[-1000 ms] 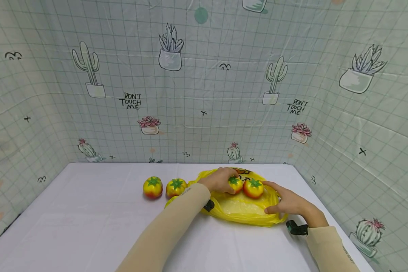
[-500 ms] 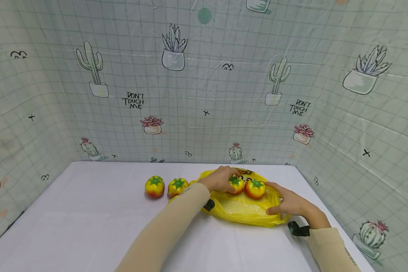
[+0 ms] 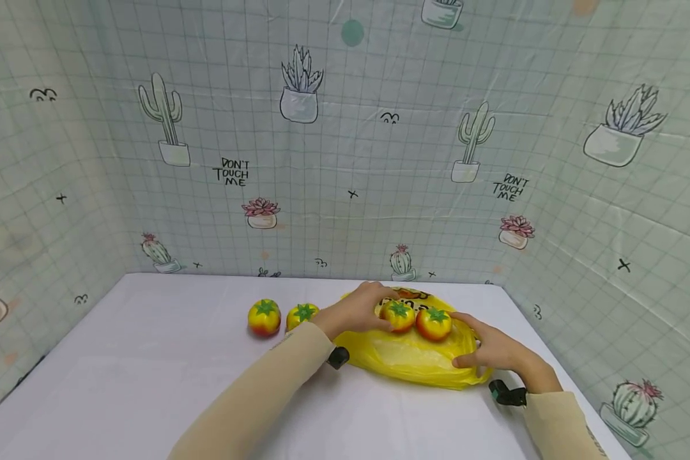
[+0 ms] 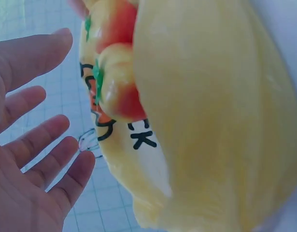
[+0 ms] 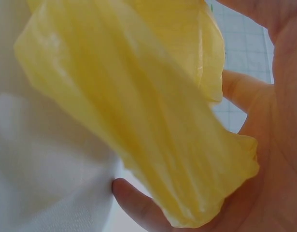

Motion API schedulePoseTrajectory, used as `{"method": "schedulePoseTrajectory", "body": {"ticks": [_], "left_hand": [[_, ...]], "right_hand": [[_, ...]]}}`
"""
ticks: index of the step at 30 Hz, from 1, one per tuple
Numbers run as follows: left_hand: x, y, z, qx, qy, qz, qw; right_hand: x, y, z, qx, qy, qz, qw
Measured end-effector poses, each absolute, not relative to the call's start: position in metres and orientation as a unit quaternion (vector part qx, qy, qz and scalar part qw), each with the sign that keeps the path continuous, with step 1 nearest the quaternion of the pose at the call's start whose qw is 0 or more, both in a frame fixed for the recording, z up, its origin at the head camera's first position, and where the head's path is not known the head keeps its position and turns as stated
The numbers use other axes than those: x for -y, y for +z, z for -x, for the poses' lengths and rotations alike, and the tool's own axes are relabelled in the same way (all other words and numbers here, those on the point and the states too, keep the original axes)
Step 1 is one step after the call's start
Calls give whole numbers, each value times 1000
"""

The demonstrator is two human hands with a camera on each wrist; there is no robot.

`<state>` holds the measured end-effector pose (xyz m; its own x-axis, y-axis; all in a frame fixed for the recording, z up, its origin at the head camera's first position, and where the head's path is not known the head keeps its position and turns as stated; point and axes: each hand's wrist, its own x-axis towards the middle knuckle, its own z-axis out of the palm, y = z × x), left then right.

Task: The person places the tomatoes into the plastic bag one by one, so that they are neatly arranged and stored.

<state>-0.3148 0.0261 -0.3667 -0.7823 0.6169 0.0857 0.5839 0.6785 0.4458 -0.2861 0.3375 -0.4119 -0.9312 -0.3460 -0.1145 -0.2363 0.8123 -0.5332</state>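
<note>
With left hand (image 3: 358,309) relaxed, holding nothing, beside two tomatoes (image 3: 434,324) at mouth of yellow bag (image 3: 405,367); with right hand (image 3: 501,349) loosely spread against bag's edge, probably for steadying.

The bag (image 3: 402,354) is yellow, the tomatoes (image 3: 434,326) yellow-red.

A broad white tabletop (image 3: 138,358) is supporting a yellow plastic bag (image 3: 405,354), which is lying spread out and crumpled right of center, its printed side showing near the back edge and a loop of film curling out at its near right corner. To the left of the bag, a glossy red-and-yellow tomato (image 3: 264,317) and a second tomato (image 3: 301,314) are sitting directly on the white surface, a narrow gap separating them, their green star-shaped tops facing up.
</note>
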Motion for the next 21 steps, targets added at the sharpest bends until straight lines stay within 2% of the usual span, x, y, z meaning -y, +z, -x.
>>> {"method": "schedulePoseTrajectory", "body": {"ticks": [21], "left_hand": [[46, -373, 266, -921, 268, -282, 6]], "right_hand": [[-336, -414, 286, -944, -273, 148, 114]]}}
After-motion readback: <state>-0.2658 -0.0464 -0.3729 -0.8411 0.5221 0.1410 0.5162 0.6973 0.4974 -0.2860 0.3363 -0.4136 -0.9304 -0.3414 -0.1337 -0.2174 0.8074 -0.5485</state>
